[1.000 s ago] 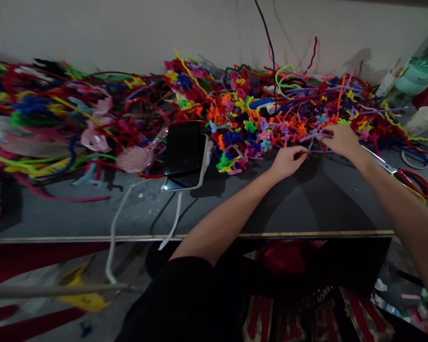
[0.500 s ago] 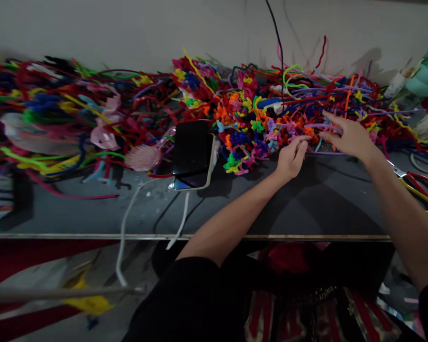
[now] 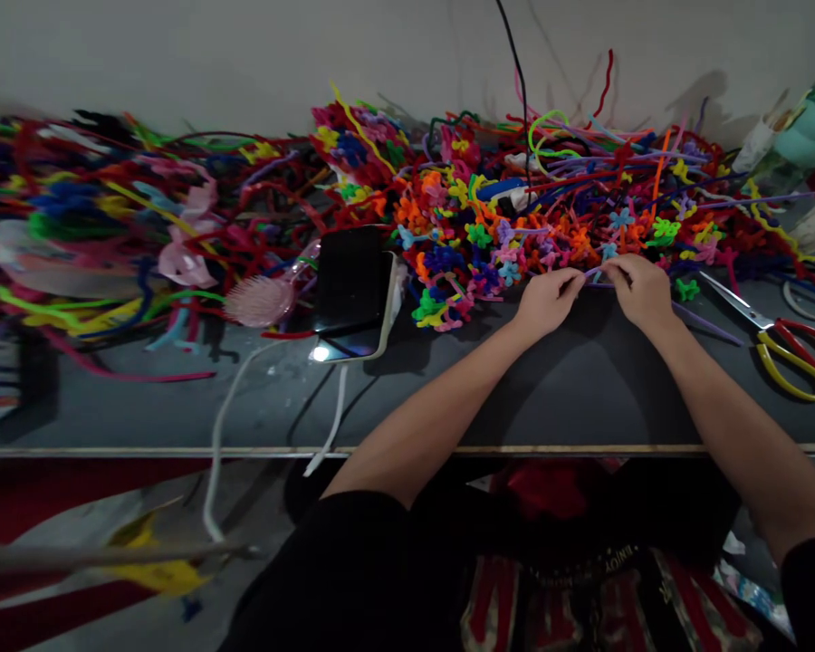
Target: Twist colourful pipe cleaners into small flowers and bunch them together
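Observation:
A thin purple pipe cleaner is stretched between my two hands just above the front of the heap. My left hand pinches it between thumb and fingertips. On the other side, my right hand is closed on the same pipe cleaner, a short gap away. A purple length sticks out to the right below my right hand; whether it is the same piece I cannot tell. Behind the hands lie many small flowers twisted from pipe cleaners, such as a light blue flower and a green flower.
Scissors with red and yellow handles lie right of my hands. To the left are a phone and a pink hairbrush. Loose pipe cleaners pile along the wall. A black cable hangs down; the table edge runs in front.
My right hand has come down and left from over the pile, its spread fingers now closed on the purple pipe cleaner near my left hand. The view has shifted slightly.

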`<state>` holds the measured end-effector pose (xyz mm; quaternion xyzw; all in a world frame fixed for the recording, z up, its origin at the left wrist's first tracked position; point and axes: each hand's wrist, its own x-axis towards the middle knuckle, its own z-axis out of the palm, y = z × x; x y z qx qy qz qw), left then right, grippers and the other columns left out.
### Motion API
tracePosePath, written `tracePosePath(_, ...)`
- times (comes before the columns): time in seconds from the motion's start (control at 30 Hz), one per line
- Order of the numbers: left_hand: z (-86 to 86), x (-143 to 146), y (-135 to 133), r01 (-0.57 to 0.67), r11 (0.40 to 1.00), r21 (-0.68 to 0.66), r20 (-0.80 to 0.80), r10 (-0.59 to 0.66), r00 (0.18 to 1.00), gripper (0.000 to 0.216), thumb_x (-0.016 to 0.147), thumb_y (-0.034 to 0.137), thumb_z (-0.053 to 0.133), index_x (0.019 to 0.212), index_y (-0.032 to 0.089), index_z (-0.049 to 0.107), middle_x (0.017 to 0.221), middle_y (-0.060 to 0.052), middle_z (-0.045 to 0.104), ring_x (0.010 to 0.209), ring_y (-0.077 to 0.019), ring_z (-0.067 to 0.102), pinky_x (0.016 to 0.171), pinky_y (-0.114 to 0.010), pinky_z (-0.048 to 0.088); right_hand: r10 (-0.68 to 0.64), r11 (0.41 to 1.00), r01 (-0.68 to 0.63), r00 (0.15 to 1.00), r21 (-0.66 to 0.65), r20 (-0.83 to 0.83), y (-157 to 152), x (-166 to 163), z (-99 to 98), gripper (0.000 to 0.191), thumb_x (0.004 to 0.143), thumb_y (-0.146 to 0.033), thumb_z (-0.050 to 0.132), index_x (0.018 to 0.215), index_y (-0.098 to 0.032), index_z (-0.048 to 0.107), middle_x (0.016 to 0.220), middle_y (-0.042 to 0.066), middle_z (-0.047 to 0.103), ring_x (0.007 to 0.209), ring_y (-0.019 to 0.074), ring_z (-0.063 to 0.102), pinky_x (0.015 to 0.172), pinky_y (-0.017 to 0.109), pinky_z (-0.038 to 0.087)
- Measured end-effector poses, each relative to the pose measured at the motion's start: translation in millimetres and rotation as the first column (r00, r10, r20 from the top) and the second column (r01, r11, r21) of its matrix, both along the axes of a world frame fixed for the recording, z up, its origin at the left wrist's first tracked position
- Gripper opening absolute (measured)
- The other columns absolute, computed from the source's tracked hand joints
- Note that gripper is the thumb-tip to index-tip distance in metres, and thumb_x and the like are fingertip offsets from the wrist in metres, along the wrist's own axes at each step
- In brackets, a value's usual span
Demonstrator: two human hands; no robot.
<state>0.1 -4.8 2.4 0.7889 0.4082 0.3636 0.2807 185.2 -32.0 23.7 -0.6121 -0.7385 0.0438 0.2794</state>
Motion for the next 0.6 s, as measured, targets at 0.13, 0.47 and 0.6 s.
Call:
tracePosePath(0.13, 1.0, 1, 0, 0.024, 1.0, 0.019, 0.002, -0.025, 1.0, 0.024, 0.095, 0.021, 0.047, 0.087, 0.017, 0.07, 0.076, -0.002, 0.072, 0.069, -0.0129, 0.062, 0.068, -0.024, 0.045, 0.095, 0.995, -0.094, 0.995, 0.037, -0.02, -3, -4, -0.3, 0.036, 0.1, -0.039, 0.039, 0.112, -0.025, 0.069, 0.114, 0.008, 0.072, 0.11, 0.0229, 0.065, 0.096, 0.036, 0.048)
tracePosePath(0.47, 1.6, -5, -2, 0.167, 0.978, -0.123, 0.232, -0.136, 0.963, 0.026, 0.09, 0.034, 0.053, 0.087, 0.016, 0.071, 0.063, 0.0, 0.067, 0.05, -0.0082, 0.052, 0.054, -0.021, 0.042, 0.1, 0.995, -0.097, 0.986, 0.029, -0.132, 5, 1, -5.8, 0.031, 0.097, -0.042, 0.049, 0.102, -0.025, 0.074, 0.101, 0.006, 0.076, 0.095, 0.0211, 0.069, 0.085, 0.033, 0.051)
tracePosePath(0.6, 1.2, -4, -3, 0.211, 0.962, -0.176, 0.283, -0.156, 0.946, 0.024, 0.089, 0.027, 0.052, 0.092, 0.016, 0.073, 0.07, -0.002, 0.07, 0.052, -0.0077, 0.055, 0.054, -0.02, 0.045, 0.068, 0.998, -0.066, 0.986, 0.02, -0.154, 7, 2, -5.3, 0.029, 0.095, -0.04, 0.05, 0.096, -0.023, 0.075, 0.097, 0.006, 0.076, 0.091, 0.0219, 0.069, 0.084, 0.035, 0.051)
